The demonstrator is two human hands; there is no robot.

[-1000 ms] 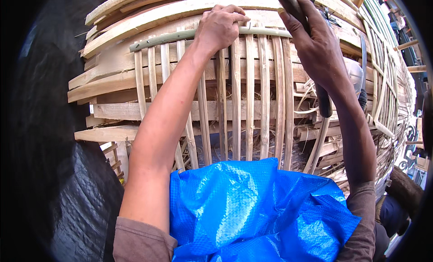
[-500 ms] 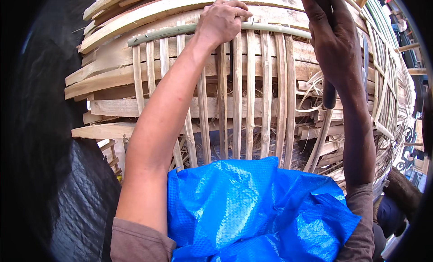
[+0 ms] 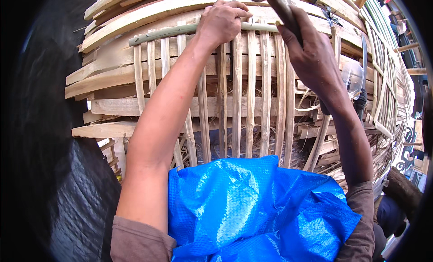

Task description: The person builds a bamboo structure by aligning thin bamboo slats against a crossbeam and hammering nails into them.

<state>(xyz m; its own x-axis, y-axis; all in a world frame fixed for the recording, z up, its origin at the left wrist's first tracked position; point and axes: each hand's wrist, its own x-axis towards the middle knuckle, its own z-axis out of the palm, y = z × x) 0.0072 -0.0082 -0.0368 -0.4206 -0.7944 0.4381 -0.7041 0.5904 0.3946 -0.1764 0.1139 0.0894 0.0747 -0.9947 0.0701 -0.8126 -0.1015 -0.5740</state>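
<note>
A curved frame of split bamboo slats (image 3: 250, 104) fills the view ahead of me. My left hand (image 3: 222, 23) grips a green bamboo strip (image 3: 158, 34) that runs across the tops of the upright slats. My right hand (image 3: 311, 54) is closed round the handle of a hammer (image 3: 282, 9), raised near the top of the frame just right of my left hand. The hammer's head reaches the picture's upper edge. A blue woven plastic sheet (image 3: 252, 212) covers my lap below both forearms.
Black plastic sheeting (image 3: 67, 208) lies at the lower left beside the frame. Stacked bamboo planks (image 3: 112, 77) make up the frame's left side. More bent strips and a green bundle (image 3: 383, 45) curve away at the right. Loose fibres show behind the slats.
My right hand with the hammer has swung up and left towards the top of the frame. My left hand has kept its grip on the green strip.
</note>
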